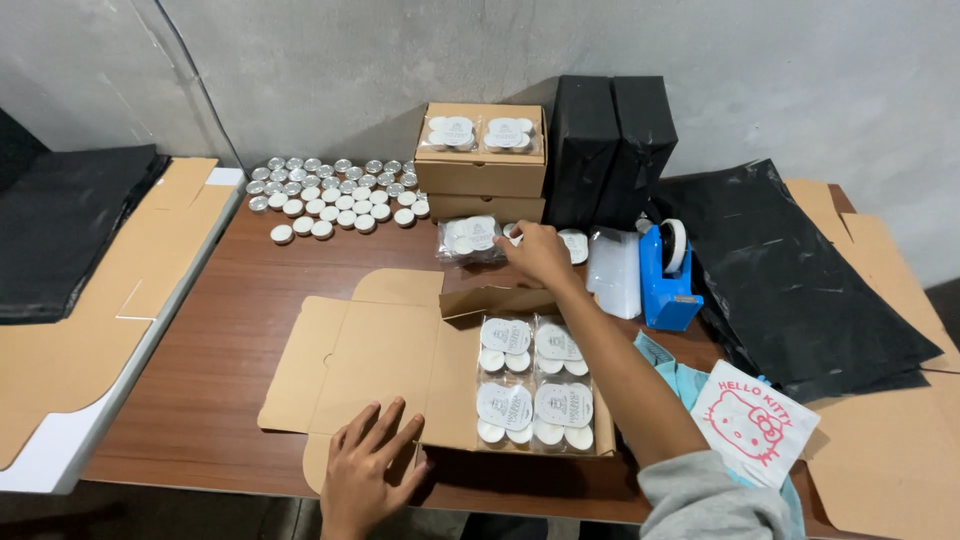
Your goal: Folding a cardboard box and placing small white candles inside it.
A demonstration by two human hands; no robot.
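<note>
Reaching toward the middle of the frame, the right hand (538, 252) lies with its fingers curled down on small clear packs of candles (470, 238) on the brown table (240, 300). It touches the packs, but I cannot tell if it really grips one. The left hand (368, 470) is at the bottom of the frame, open and flat, with fingers spread on the lid flap of the open cardboard box (370, 360). This box is in the lower middle of the frame, and four packs of white candles (533, 385) lie inside its right part, side by side in two rows.

Above the right hand, at the upper middle, two closed cardboard boxes (480, 178) stand one on the other, with two more packs on top. To the left of them, many loose small candles in metal cups (335, 195) stand close together on the table. To the right of the stack are two black wrapped parcels (610, 150), a blue tape dispenser (665, 280) and black plastic bags (800, 290). Flat cardboard sheets (120, 290) lie at the left side of the frame.
</note>
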